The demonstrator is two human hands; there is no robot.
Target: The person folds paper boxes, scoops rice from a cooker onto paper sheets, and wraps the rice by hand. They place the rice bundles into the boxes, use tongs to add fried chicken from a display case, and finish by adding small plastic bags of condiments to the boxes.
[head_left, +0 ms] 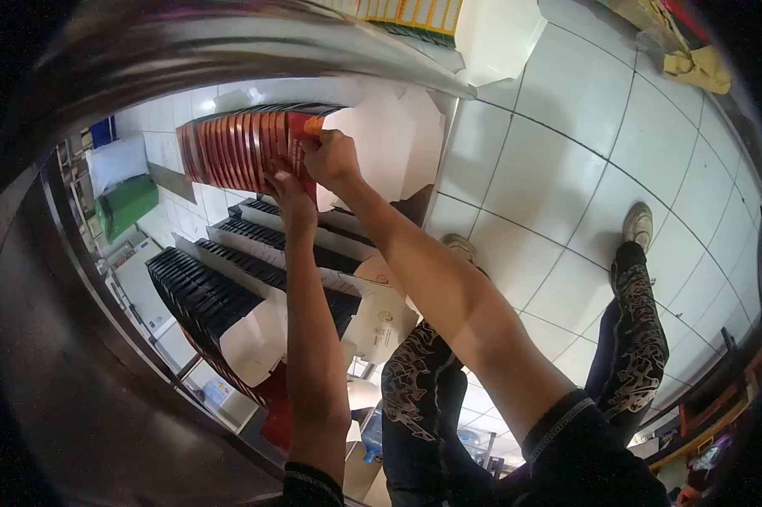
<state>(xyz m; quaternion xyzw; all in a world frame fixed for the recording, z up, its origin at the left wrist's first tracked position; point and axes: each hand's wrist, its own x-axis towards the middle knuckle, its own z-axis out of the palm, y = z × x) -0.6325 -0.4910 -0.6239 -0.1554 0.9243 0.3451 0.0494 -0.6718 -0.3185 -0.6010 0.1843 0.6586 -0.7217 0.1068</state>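
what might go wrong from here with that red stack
The pieces in the red stack sit tightly together, so the left hand and right hand, both at one end, might drag several at once or push the row out of line.

The left forearm crosses in front of the black stacks in this view; if it dips, it could nudge them, though its clearance is hard to judge.

The sleeves (585,452) are black, the dark trousers (637,342) pale-patterned.
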